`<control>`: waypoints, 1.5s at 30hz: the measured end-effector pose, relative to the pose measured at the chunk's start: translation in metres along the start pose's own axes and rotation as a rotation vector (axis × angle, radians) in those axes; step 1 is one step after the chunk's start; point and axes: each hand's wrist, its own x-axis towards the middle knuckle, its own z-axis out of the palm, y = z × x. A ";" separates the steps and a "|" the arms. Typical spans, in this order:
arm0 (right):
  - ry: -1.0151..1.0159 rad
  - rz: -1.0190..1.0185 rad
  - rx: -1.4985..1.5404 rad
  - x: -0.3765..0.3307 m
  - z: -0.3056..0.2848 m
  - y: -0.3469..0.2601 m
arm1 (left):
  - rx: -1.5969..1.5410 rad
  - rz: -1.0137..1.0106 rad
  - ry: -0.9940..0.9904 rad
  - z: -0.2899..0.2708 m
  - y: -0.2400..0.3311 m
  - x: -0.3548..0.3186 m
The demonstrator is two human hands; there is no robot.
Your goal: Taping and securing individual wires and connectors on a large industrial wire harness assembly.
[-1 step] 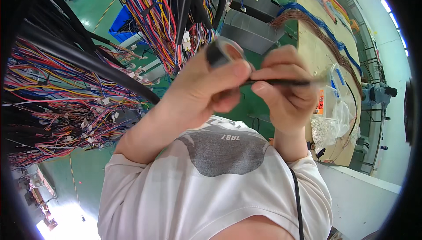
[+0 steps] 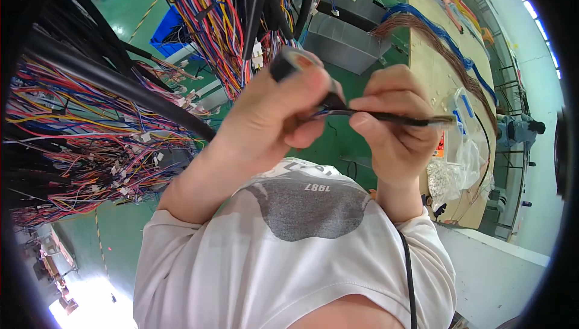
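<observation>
My left hand [image 2: 268,109] is closed around a roll of black tape [image 2: 282,68], its thumb lying along the roll. A short stretch of black tape [image 2: 332,101] runs down from the roll to a thin black cable [image 2: 386,116]. Between thumb and fingers, my right hand [image 2: 395,139] pinches that cable, which lies nearly level across the fingers. The cable's far end pokes out past the right hand and looks paler, though blurred. A few coloured wires show at the left hand's fingertips. Both hands are close together in front of my chest.
Thick bundles of coloured wires [image 2: 202,21] with black sleeves hang at the left and ahead. A grey bin [image 2: 344,42] and a blue crate [image 2: 170,33] stand beyond. On the right, a wooden table [image 2: 431,63] carries brown wires [image 2: 443,45] and plastic bags [image 2: 464,160].
The left hand and tape roll have shifted slightly left and up. More tape shows between roll and cable. The cable's right end sits a little lower.
</observation>
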 end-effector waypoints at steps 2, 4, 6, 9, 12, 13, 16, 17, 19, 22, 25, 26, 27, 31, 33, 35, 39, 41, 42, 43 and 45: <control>0.036 0.063 0.076 -0.004 0.004 -0.007 | -0.019 0.120 0.091 -0.003 -0.001 -0.003; 0.113 0.271 0.213 -0.005 0.007 -0.011 | 0.220 0.323 0.124 -0.001 -0.006 -0.004; 0.146 0.330 0.246 -0.003 0.006 -0.008 | 0.313 0.415 0.057 0.003 -0.008 -0.003; 0.149 0.359 0.404 0.002 0.003 -0.003 | 0.147 0.534 -0.205 0.002 -0.010 -0.001; 0.195 0.407 0.465 0.001 0.009 -0.012 | 0.280 0.296 -0.160 -0.015 -0.007 -0.005; 0.189 0.408 0.465 0.001 0.008 -0.012 | 0.191 0.293 -0.169 -0.015 -0.010 -0.004; 0.147 0.296 0.324 -0.002 0.006 -0.011 | 0.619 0.434 0.060 0.001 -0.017 -0.003; 0.107 0.203 0.185 -0.001 0.005 -0.009 | 0.768 0.538 0.049 -0.002 -0.017 0.000; 0.066 0.117 0.044 0.000 0.006 -0.007 | 0.786 0.521 0.075 -0.006 -0.017 -0.002; -0.036 0.189 0.065 0.008 0.014 0.004 | 0.833 0.584 0.138 -0.021 -0.018 0.006; -0.079 0.043 -0.142 0.008 0.011 0.002 | 1.010 0.612 0.211 -0.010 -0.016 0.004; -0.070 0.022 -0.148 0.008 0.006 0.002 | 1.151 0.561 0.285 0.000 -0.014 0.005; -0.070 -0.029 -0.161 0.008 0.006 0.001 | 1.199 0.525 0.215 -0.009 -0.015 0.009; -0.004 0.013 -0.123 0.007 0.012 0.012 | 0.587 0.362 0.078 -0.014 -0.009 0.022; 0.046 0.042 -0.079 0.004 0.009 0.014 | 0.217 0.083 -0.007 -0.015 0.001 0.022; 0.099 0.010 -0.024 0.001 0.017 0.012 | 0.050 0.049 -0.067 -0.013 -0.001 0.018; 0.277 0.305 0.239 -0.008 0.011 -0.009 | 0.167 0.312 0.056 -0.002 -0.008 0.002; 0.240 0.397 0.250 -0.007 0.004 -0.009 | 0.491 0.642 -0.052 0.000 -0.010 0.003; 0.199 0.503 0.257 -0.007 0.001 -0.008 | 0.500 0.641 -0.056 -0.003 -0.009 0.005; 0.191 0.489 0.254 -0.006 0.000 -0.008 | 0.512 0.636 -0.115 -0.008 -0.008 0.008; 0.179 0.401 0.212 -0.002 0.001 -0.008 | 0.446 0.553 -0.085 -0.019 -0.015 0.011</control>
